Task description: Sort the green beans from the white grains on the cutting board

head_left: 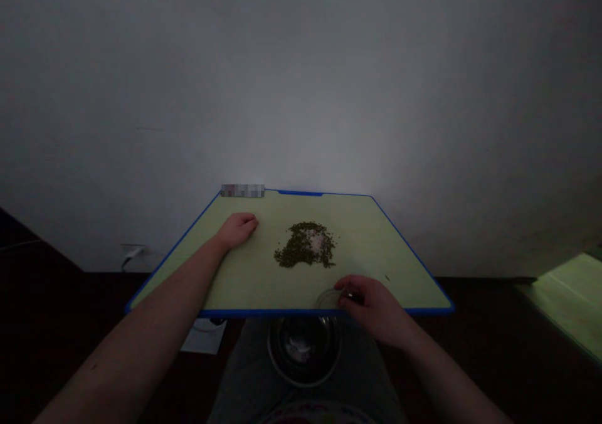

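A loose pile of small dark green grains, perhaps mung beans, lies mid-table with a patch of whitish grains on it. My left hand rests on the tabletop left of the pile, its fingers curled in and nothing seen in them. At the near edge, my right hand grips a clear, round-rimmed dish; the dim light hides its exact kind and contents. Below that edge, a shiny metal bowl sits on my lap, its upper rim partly behind the table edge.
The pale green folding table has a blue rim and stands against a grey wall. A dark sliver lies right of the pile. On the left are a plugged-in socket and a pale flat thing on the floor.
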